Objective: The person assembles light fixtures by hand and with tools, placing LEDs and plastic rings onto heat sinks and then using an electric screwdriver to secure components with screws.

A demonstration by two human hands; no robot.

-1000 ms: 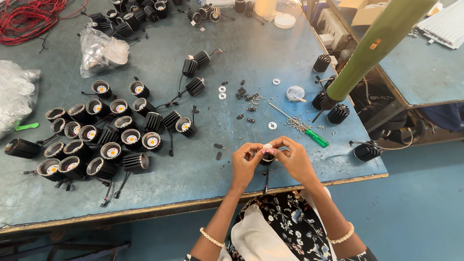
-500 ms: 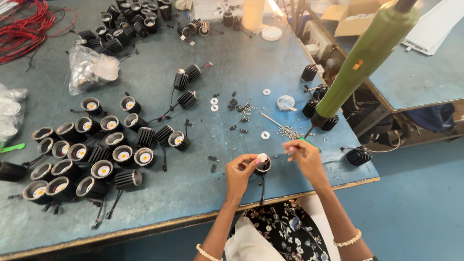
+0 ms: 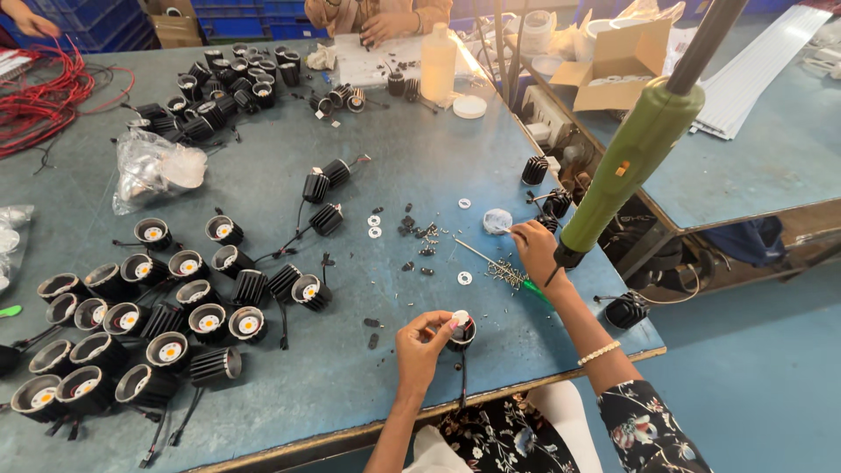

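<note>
Head view, left hand [image 3: 423,343] gripping lamp housing [image 3: 462,331] near table edge [image 3: 491,403]

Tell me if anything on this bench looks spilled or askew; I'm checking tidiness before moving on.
Small screws and washers lie scattered loose on the table near the right hand. Several black lamp housings lie tipped on their sides. The left hand holds one housing upright.

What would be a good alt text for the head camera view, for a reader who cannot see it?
At a blue-grey workbench, the person's left hand holds a small black lamp housing while the right hand reaches to a white dish beside scattered screws. Many finished black lamp units lie to the left; a green hanging screwdriver is at the right.
</note>
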